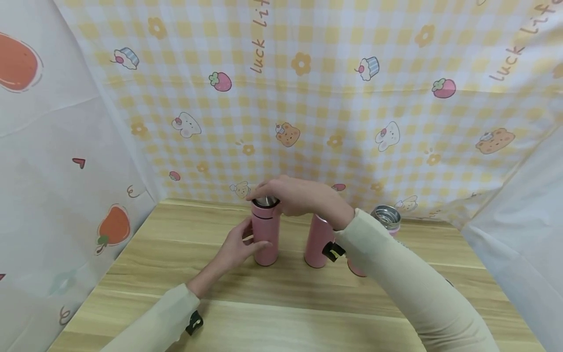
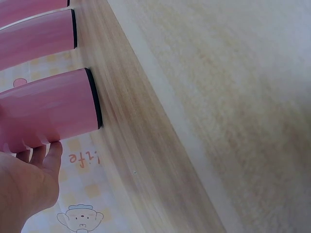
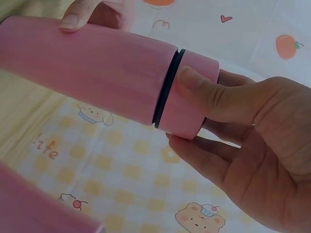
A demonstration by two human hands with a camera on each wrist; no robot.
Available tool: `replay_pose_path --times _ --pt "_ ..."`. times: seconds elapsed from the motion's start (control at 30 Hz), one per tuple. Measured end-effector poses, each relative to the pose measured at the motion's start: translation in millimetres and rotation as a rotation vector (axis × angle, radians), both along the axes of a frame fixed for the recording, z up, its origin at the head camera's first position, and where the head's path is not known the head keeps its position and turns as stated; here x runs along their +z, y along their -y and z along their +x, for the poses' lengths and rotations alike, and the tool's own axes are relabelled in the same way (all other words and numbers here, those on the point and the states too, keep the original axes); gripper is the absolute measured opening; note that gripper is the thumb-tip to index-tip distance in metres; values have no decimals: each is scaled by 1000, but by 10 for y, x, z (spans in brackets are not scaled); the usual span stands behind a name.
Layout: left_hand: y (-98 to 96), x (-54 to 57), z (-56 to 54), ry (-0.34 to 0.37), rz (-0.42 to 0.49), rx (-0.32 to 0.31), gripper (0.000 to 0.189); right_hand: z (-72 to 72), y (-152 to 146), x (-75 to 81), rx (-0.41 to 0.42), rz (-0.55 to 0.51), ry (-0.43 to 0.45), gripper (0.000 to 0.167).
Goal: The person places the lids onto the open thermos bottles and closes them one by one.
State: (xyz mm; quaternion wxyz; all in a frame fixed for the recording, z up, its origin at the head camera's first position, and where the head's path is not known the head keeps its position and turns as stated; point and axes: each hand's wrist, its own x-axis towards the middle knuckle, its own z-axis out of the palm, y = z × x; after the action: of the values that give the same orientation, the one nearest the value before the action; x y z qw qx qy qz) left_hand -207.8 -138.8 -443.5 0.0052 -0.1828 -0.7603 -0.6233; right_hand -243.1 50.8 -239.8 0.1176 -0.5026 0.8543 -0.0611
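A pink thermos bottle stands upright on the wooden table near its back edge. My left hand holds its body from the left, thumb across the front and fingers behind. Over the top, my right hand grips the pink lid, which sits on the bottle above a black ring. The right wrist view shows the thumb on one side of that lid and fingers on the other. Close to the right stands a second pink bottle, its upper end partly hidden by my right wrist.
A third pink bottle, with a bare steel mouth, stands farther right, partly covered by my right sleeve. Behind the wooden table hangs a yellow checked cloth. White printed cloth closes off the left side.
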Motion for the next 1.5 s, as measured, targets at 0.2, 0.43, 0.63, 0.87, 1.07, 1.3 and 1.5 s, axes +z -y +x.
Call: replay_pose_path --times 0.2,0.43,0.63,0.87,1.07,1.3,1.5 --pt "0 2 6 -5 8 -12 66 21 23 4 1 7 -32 64" --pt "2 7 8 3 12 -10 70 57 38 22 -14 8 -65 64" --pt "3 14 8 4 17 -14 70 79 61 33 -64 25 -72 68" --pt "-1 14 9 13 22 -10 70 90 84 38 -70 28 -80 65" --pt "-1 6 2 12 20 -4 68 103 102 39 -98 50 -92 55" --pt "-8 13 11 13 20 -6 66 127 117 27 -92 44 -149 37" --pt "0 14 19 21 9 7 66 132 134 7 -115 60 -182 46"
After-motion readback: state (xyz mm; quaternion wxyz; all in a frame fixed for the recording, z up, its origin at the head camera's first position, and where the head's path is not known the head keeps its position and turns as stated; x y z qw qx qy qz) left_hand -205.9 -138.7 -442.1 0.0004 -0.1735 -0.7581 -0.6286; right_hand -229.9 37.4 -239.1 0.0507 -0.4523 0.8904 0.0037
